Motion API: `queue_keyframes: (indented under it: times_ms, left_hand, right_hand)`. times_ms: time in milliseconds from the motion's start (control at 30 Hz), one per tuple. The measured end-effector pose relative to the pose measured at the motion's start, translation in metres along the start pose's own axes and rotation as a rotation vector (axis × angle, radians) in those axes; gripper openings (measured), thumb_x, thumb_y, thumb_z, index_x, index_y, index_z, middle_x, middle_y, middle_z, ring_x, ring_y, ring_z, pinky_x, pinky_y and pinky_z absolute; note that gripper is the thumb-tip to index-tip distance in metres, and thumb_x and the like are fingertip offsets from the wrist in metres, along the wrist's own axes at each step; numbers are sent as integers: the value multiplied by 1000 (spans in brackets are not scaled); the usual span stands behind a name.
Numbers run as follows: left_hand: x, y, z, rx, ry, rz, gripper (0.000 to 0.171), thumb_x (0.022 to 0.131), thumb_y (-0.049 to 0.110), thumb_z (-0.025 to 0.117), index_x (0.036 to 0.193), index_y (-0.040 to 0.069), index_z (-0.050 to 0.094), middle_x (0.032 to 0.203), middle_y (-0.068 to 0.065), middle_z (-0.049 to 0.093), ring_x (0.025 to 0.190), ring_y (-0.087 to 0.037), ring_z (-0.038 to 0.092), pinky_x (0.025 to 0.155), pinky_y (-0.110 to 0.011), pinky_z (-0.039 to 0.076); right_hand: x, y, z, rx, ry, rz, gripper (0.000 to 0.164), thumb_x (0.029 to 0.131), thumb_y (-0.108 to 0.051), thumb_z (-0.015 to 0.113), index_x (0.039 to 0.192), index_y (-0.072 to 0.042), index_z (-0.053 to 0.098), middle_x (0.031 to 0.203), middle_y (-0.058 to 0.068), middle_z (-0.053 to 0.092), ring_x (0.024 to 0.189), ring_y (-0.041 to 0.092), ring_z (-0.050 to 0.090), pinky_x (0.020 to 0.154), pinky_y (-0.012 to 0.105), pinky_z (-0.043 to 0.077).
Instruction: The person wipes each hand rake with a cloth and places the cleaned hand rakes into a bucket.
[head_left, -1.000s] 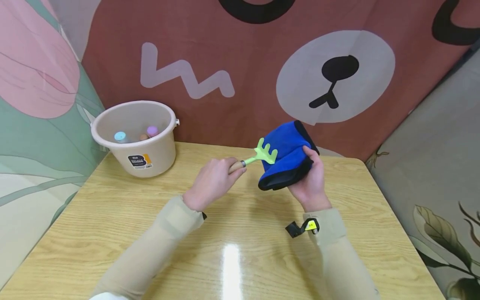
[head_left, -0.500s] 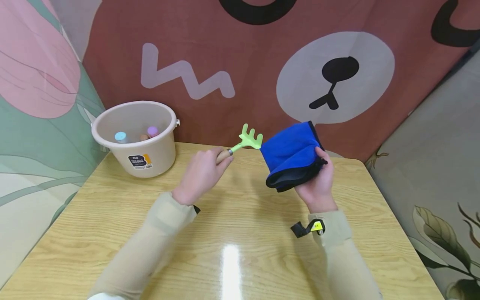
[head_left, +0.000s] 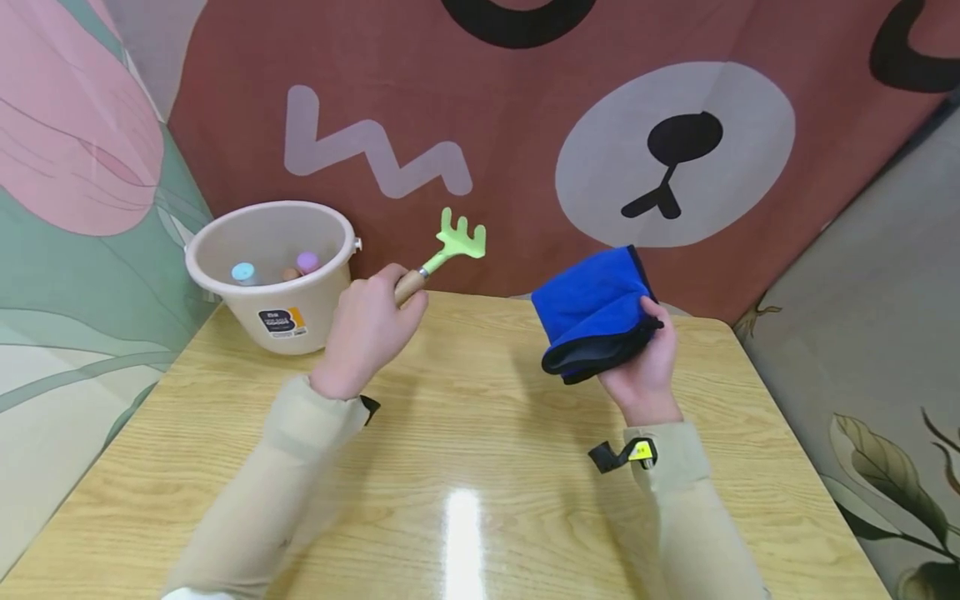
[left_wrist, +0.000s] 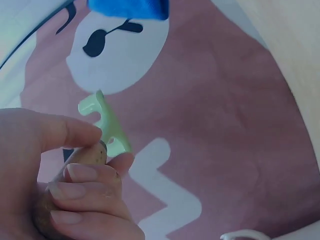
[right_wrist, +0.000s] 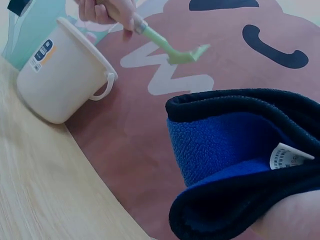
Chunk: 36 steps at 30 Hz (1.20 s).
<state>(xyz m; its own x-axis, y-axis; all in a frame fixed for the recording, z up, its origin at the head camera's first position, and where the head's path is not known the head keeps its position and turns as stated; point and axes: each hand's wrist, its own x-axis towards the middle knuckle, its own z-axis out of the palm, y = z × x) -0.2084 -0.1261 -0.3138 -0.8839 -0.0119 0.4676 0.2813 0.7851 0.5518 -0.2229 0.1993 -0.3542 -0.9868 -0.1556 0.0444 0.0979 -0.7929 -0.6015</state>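
My left hand (head_left: 369,327) grips the wooden handle of a small light-green hand rake (head_left: 459,240), its tines pointing up and raised above the table's back edge. In the left wrist view, fingers and thumb curl round the handle. My right hand (head_left: 645,375) holds a folded blue fleece cloth (head_left: 588,292) with black edging, thumb on top and palm beneath. A white label (right_wrist: 287,157) shows inside its fold in the right wrist view. Rake and cloth are well apart.
A beige bucket (head_left: 330,287) stands at the table's back left, holding a light-blue item (head_left: 243,272), a purple item (head_left: 307,262) and a brown one. The wooden table (head_left: 480,417) meets a bear-print cloth backdrop (head_left: 510,167) behind.
My left hand has drawn the hand rake away from the blue cloth, moving left and up toward the bucket. The right hand has shifted slightly right with the cloth.
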Motion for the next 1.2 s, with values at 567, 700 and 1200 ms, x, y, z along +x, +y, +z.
queue_keyframes:
  times_ms: [567,700,1200]
  left_hand:
    - [16,-18,-60,4,111,-84,29,93,17,55,114,-1,60,99,-21,62,89,-41,59,78,-57,47]
    - [19,-26,-73,36,148,-70,33,95,19,57,118,-4,61,100,-24,65,87,-41,61,75,-57,47]
    - [26,-63,-129,151,208,-213,46,96,31,59,122,-6,68,109,-32,71,97,-49,61,77,-53,43]
  right_hand:
    - [1,-6,-10,70,13,2,35,102,-36,48,133,-20,41,142,-3,41,135,18,32,114,37,23]
    - [1,-8,-12,64,34,1,40,101,-37,48,137,-22,38,147,-4,37,138,17,29,116,37,19]
    - [4,-19,-27,189,123,-49,26,100,-30,49,123,-17,46,128,-3,48,126,17,38,110,36,26]
